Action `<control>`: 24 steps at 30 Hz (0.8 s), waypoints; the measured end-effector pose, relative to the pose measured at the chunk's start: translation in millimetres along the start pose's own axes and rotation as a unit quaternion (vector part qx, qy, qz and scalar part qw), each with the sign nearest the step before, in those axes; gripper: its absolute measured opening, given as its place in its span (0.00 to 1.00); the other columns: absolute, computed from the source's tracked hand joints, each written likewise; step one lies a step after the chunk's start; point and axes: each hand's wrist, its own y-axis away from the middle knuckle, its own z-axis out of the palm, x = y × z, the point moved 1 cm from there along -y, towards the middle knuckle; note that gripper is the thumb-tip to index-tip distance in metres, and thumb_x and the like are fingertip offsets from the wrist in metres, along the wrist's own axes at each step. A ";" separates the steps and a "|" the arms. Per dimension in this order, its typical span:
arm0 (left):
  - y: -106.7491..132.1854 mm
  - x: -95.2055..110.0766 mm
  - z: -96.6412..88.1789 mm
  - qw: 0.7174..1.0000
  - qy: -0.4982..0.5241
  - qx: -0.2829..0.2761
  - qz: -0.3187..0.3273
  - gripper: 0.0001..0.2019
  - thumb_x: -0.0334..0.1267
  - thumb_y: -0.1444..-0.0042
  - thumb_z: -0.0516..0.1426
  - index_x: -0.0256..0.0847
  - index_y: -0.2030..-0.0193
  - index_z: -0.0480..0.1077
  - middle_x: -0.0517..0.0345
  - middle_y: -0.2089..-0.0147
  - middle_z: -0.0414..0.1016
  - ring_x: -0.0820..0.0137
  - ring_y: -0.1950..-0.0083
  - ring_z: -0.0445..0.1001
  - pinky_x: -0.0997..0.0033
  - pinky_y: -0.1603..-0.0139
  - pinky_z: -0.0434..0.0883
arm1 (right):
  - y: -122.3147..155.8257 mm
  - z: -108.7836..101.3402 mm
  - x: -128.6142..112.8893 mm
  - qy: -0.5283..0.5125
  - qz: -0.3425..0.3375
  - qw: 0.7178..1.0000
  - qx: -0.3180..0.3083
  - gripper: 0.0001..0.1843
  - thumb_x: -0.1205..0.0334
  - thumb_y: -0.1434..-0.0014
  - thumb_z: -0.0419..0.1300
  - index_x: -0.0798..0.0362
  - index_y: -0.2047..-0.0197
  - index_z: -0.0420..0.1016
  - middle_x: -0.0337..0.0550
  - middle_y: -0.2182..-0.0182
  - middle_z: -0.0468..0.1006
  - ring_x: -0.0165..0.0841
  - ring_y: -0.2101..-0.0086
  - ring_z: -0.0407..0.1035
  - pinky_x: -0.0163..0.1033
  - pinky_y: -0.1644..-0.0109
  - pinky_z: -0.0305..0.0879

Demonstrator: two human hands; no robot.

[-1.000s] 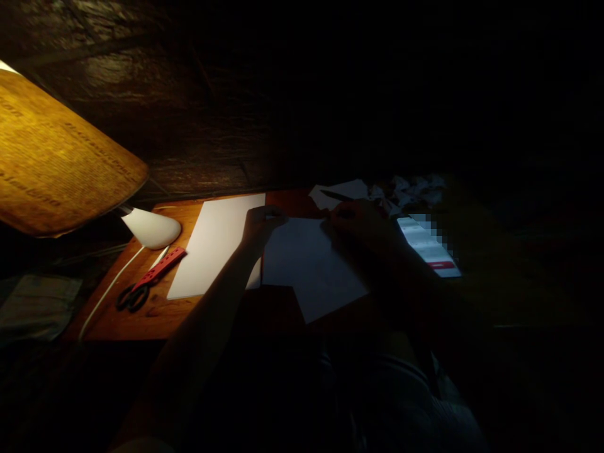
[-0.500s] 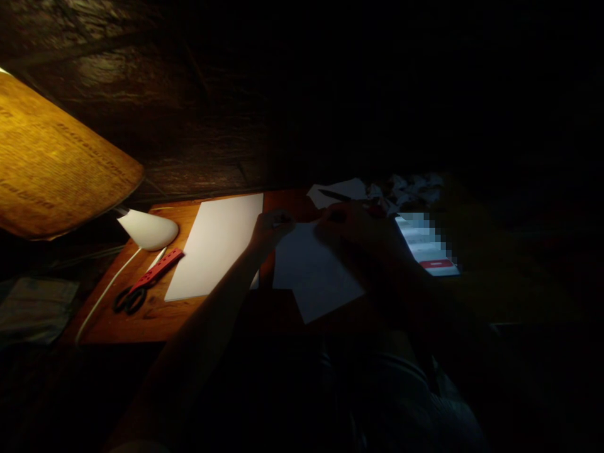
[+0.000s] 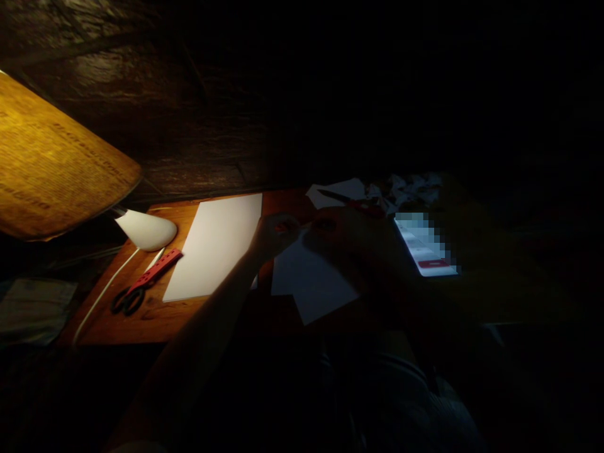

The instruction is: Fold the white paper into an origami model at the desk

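Left hand point(image 3: 276, 233) and right hand point(image 3: 336, 230) are sitting closer together than a second ago, at the far end of a sheet of paper point(image 3: 312, 280) over the tabletop point(image 3: 163, 324). It is looking light, limp and easily creased, its edges offering the safest hold. Forearms point(image 3: 219, 305) are angling inward, fingers curling; darkness is hiding whether they are pinching the paper.

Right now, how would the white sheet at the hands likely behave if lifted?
The white sheet looks thin and broad, so it would probably flex and sag. Showing no bulk, it is likely light for its size. It may crease easily if pinched at its far end, where the left hand and right hand are.
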 end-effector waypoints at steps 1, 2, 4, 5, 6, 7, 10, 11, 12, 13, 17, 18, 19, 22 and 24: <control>-0.1 0.0 0.0 1.000 0.000 -0.002 -0.001 0.02 0.34 0.52 0.64 0.40 0.74 0.77 0.57 0.72 0.80 0.70 0.69 0.74 0.71 0.64 0.69 | -0.1 0.5 -0.2 0.001 -0.003 1.000 0.001 0.06 0.65 0.41 0.68 0.49 0.62 0.87 0.45 0.59 0.88 0.38 0.60 0.79 0.39 0.56 0.65; -0.2 0.0 0.0 1.000 0.001 -0.006 -0.001 0.03 0.35 0.52 0.64 0.40 0.74 0.77 0.58 0.72 0.79 0.70 0.69 0.74 0.71 0.65 0.69 | 0.0 0.7 -0.9 0.000 -0.003 1.000 0.001 0.05 0.65 0.41 0.67 0.50 0.62 0.87 0.45 0.60 0.88 0.38 0.61 0.79 0.39 0.56 0.65; -0.5 -0.1 -0.2 1.000 0.006 -0.022 0.000 0.04 0.36 0.52 0.63 0.40 0.74 0.76 0.58 0.73 0.78 0.71 0.69 0.73 0.71 0.65 0.68 | 0.5 0.1 -3.2 -0.004 0.002 1.000 -0.002 0.05 0.65 0.41 0.67 0.51 0.63 0.86 0.44 0.61 0.88 0.37 0.63 0.78 0.38 0.59 0.65; -0.8 -0.2 -0.5 0.999 0.010 -0.031 0.001 0.04 0.37 0.53 0.63 0.40 0.74 0.76 0.58 0.73 0.78 0.71 0.69 0.73 0.71 0.65 0.69 | 1.0 -0.9 -4.5 -0.006 0.007 1.000 -0.001 0.05 0.65 0.41 0.67 0.51 0.64 0.86 0.44 0.63 0.88 0.36 0.64 0.78 0.38 0.60 0.64; -1.1 -0.4 -0.9 0.999 0.015 -0.041 0.001 0.04 0.37 0.53 0.62 0.40 0.74 0.76 0.58 0.72 0.78 0.71 0.69 0.73 0.71 0.65 0.69 | 1.5 -2.5 -5.5 -0.007 0.009 1.000 0.000 0.05 0.65 0.41 0.67 0.51 0.65 0.86 0.43 0.64 0.87 0.35 0.65 0.77 0.38 0.61 0.64; -1.5 -0.7 -1.4 0.999 0.021 -0.048 0.001 0.04 0.37 0.53 0.62 0.40 0.73 0.76 0.58 0.72 0.78 0.71 0.69 0.73 0.71 0.64 0.69 | 2.1 -4.4 -6.0 -0.009 0.011 1.000 0.000 0.04 0.65 0.41 0.67 0.51 0.65 0.86 0.42 0.65 0.87 0.35 0.66 0.77 0.37 0.61 0.64; -2.5 -2.6 -3.7 0.998 0.031 -0.059 0.000 0.05 0.39 0.53 0.62 0.40 0.73 0.76 0.58 0.72 0.77 0.70 0.68 0.73 0.70 0.63 0.70 | 2.6 -9.6 -1.7 -0.036 0.012 0.999 -0.013 0.04 0.64 0.42 0.67 0.51 0.67 0.85 0.40 0.68 0.86 0.34 0.68 0.76 0.37 0.63 0.64; -2.8 -3.7 -4.7 0.998 0.033 -0.059 -0.001 0.06 0.39 0.53 0.62 0.39 0.74 0.76 0.58 0.73 0.77 0.70 0.68 0.73 0.70 0.63 0.70 | 2.1 -10.7 1.8 -0.052 0.012 0.998 -0.017 0.04 0.63 0.42 0.67 0.51 0.68 0.84 0.40 0.69 0.85 0.34 0.68 0.76 0.37 0.64 0.64; -3.1 -4.8 -5.7 0.998 0.035 -0.059 -0.003 0.06 0.39 0.53 0.62 0.39 0.74 0.76 0.58 0.73 0.76 0.70 0.68 0.73 0.70 0.63 0.71 | 1.2 -11.5 6.2 -0.070 0.012 0.997 -0.017 0.04 0.63 0.43 0.68 0.51 0.69 0.84 0.41 0.69 0.85 0.34 0.69 0.75 0.37 0.64 0.65; -3.3 -6.2 -6.9 0.998 0.036 -0.057 -0.006 0.06 0.39 0.52 0.62 0.39 0.74 0.76 0.57 0.73 0.76 0.69 0.68 0.74 0.70 0.63 0.71 | 0.2 -12.0 11.2 -0.089 0.012 0.996 -0.019 0.04 0.63 0.44 0.68 0.51 0.70 0.83 0.41 0.70 0.85 0.34 0.69 0.75 0.37 0.65 0.65; -4.0 -12.7 -12.5 0.997 0.042 -0.048 -0.030 0.04 0.37 0.54 0.63 0.39 0.74 0.77 0.57 0.72 0.77 0.69 0.67 0.75 0.69 0.62 0.73 | -3.5 -14.6 31.5 -0.154 0.025 0.987 -0.028 0.05 0.61 0.45 0.69 0.52 0.70 0.84 0.42 0.71 0.84 0.34 0.69 0.75 0.38 0.65 0.67; -4.3 -14.5 -13.9 0.997 0.043 -0.046 -0.035 0.04 0.37 0.54 0.63 0.39 0.74 0.77 0.57 0.73 0.77 0.69 0.68 0.75 0.69 0.63 0.74 | -3.9 -15.7 35.7 -0.167 0.031 0.985 -0.034 0.05 0.60 0.45 0.70 0.52 0.71 0.83 0.42 0.72 0.83 0.34 0.70 0.74 0.38 0.65 0.67; -4.8 -16.3 -15.3 0.997 0.044 -0.043 -0.038 0.04 0.37 0.54 0.63 0.39 0.74 0.77 0.57 0.73 0.78 0.68 0.68 0.75 0.68 0.63 0.74 | -4.1 -17.1 39.3 -0.180 0.038 0.982 -0.037 0.06 0.59 0.46 0.70 0.52 0.71 0.83 0.42 0.72 0.83 0.34 0.71 0.74 0.38 0.66 0.66; -6.5 -20.9 -18.2 0.997 0.044 -0.034 -0.045 0.04 0.37 0.55 0.63 0.40 0.75 0.78 0.57 0.73 0.78 0.68 0.68 0.76 0.67 0.62 0.74 | -3.5 -21.9 46.5 -0.218 0.053 0.974 -0.037 0.09 0.57 0.48 0.72 0.53 0.72 0.83 0.42 0.74 0.82 0.33 0.72 0.73 0.38 0.67 0.66; -7.4 -22.8 -19.2 0.997 0.048 -0.026 -0.052 0.04 0.37 0.57 0.63 0.40 0.75 0.79 0.57 0.73 0.79 0.67 0.67 0.77 0.67 0.62 0.74 | -2.6 -24.8 48.1 -0.241 0.060 0.968 -0.038 0.10 0.55 0.50 0.73 0.53 0.72 0.83 0.41 0.74 0.81 0.32 0.73 0.72 0.38 0.67 0.66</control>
